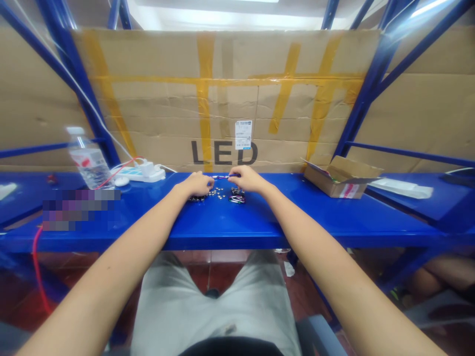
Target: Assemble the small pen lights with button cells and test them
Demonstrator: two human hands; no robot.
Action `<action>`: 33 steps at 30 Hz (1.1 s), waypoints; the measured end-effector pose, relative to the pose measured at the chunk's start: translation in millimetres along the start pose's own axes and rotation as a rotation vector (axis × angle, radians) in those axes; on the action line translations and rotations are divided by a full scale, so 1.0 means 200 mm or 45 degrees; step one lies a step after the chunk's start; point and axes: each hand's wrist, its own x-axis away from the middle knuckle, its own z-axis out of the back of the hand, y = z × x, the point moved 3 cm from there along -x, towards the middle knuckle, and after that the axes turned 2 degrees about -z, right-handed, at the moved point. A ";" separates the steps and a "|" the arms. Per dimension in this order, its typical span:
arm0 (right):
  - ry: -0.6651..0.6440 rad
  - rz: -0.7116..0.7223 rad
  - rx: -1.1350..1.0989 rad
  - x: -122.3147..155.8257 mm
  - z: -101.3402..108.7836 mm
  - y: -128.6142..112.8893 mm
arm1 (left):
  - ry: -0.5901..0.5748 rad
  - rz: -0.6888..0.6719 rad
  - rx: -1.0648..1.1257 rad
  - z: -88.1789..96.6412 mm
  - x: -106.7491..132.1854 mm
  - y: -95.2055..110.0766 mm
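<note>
My left hand [199, 184] and my right hand [248, 179] are raised just over the blue shelf table, fingers pinched. Between them runs a thin, shiny blue-purple rod [221, 177], pen-like and level, with one end in each hand. Its exact kind is too small to make out. Several small silvery metal pieces [219, 193] lie scattered on the table below it. A heap of small dark parts [197, 199] sits under my left hand, partly covered by it. Below my right hand lies a little pile of glossy purple-green pieces [236, 199].
An open cardboard box [339, 179] stands at the right, beside a white tray-like piece [403, 189]. On the left are a water bottle [91, 160], a white power strip [143, 172] and a red cable [36, 257]. Large cardboard [159, 113] closes off the back.
</note>
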 end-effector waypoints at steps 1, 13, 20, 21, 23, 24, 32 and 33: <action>-0.002 -0.004 -0.006 0.00 0.00 0.00 | -0.006 0.011 -0.002 0.00 0.00 -0.01; -0.007 -0.020 -0.037 0.01 0.01 -0.01 | 0.034 0.072 0.205 -0.03 -0.02 -0.02; -0.005 -0.022 -0.042 0.00 0.00 0.00 | 0.068 0.159 0.466 -0.07 -0.03 -0.08; -0.007 -0.027 -0.042 0.00 0.00 0.00 | 0.079 0.163 0.471 -0.07 -0.03 -0.08; -0.011 -0.031 -0.040 0.00 0.00 0.00 | 0.095 0.175 0.452 -0.06 -0.02 -0.10; -0.011 -0.030 -0.040 0.00 0.00 0.00 | 0.096 0.181 0.434 -0.06 -0.02 -0.10; -0.018 -0.045 -0.050 0.01 0.00 0.00 | 0.043 0.120 0.232 -0.04 -0.01 -0.17; -0.016 -0.041 -0.046 0.01 0.00 0.00 | 0.039 0.105 0.208 -0.04 -0.01 -0.17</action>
